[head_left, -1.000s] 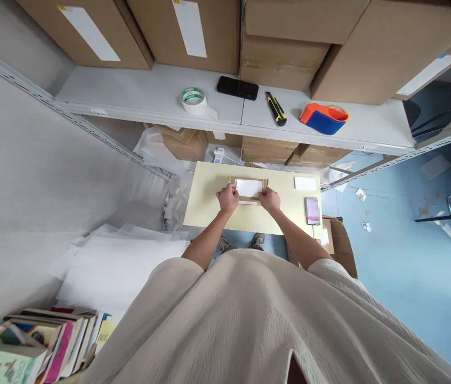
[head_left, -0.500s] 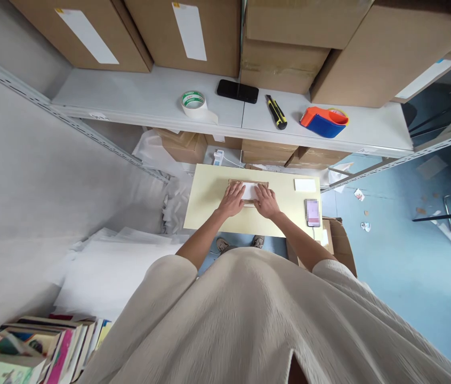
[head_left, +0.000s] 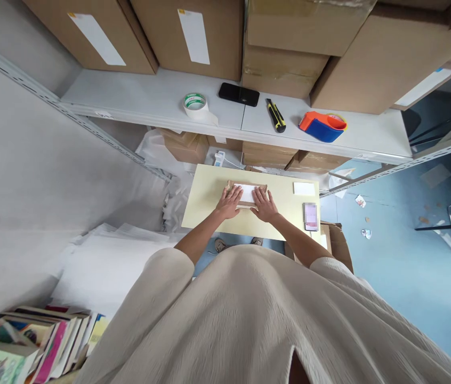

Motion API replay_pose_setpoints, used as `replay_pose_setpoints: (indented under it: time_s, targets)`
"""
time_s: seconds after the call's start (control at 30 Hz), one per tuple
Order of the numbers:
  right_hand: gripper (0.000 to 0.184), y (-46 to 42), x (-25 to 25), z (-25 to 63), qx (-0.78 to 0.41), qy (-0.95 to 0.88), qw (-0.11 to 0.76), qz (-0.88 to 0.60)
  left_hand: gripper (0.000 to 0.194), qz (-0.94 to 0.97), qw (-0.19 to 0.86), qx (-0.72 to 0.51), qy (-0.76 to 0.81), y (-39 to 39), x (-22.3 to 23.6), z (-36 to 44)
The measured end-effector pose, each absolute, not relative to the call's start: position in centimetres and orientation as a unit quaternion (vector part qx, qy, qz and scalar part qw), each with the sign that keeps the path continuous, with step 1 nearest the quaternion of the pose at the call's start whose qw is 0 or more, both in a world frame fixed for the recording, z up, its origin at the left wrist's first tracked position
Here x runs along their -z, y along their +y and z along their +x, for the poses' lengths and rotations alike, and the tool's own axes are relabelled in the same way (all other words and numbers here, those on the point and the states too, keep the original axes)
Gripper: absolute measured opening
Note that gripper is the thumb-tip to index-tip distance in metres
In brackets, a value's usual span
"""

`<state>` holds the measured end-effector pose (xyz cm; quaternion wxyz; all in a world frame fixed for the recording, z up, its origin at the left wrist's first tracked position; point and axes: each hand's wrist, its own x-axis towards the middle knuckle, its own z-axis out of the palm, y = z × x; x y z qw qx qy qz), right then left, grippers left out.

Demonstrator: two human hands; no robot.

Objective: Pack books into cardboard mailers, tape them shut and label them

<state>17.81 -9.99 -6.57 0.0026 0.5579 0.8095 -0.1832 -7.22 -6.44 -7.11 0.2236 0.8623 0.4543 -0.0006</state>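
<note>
A small brown cardboard box [head_left: 246,204] lies on the pale yellow table [head_left: 205,184], with a white label [head_left: 246,193] on its top. My left hand [head_left: 229,202] rests flat on the label's left part, fingers stretched out. On the right end of the label, my right hand [head_left: 264,204] lies with its fingers spread. Both palms hide parts of the box's sides. To the right on the table are a stack of white labels or paper [head_left: 304,188] and a phone [head_left: 311,216] with a lit screen.
On the grey shelf [head_left: 137,96] ahead sit a tape roll [head_left: 195,104], a black phone [head_left: 239,94], a yellow-black utility knife [head_left: 276,116] and an orange-blue tape dispenser [head_left: 323,126]. Large cartons [head_left: 193,37] stand behind them. Books [head_left: 55,346] and white sheets [head_left: 105,266] are at left.
My hands have slid slightly apart and outward over the label, so more of its white middle shows. The camera view has shifted a little.
</note>
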Motion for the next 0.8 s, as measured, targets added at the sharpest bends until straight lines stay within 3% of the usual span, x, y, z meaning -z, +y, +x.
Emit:
replay_pose_setpoints:
  time_s: [0.3, 0.53, 0.8]
  targets:
    - [0.088, -11.0, 6.3, 20.8, 0.165, 0.816, -0.016, 0.554, 0.109, 0.804, 0.197, -0.002, 0.561, -8.2, 6.7, -6.6]
    - [0.084, -11.3, 7.5, 21.3, 0.253, 0.707, -0.073, 0.657, 0.092, 0.687, 0.279, -0.084, 0.666, -8.7, 6.3, -7.0]
    - [0.083, -12.4, 6.6, 18.1, 0.307, 0.62, -0.16, 0.704, 0.075, 0.653, 0.333, -0.193, 0.652, -8.4, 5.8, -7.8]
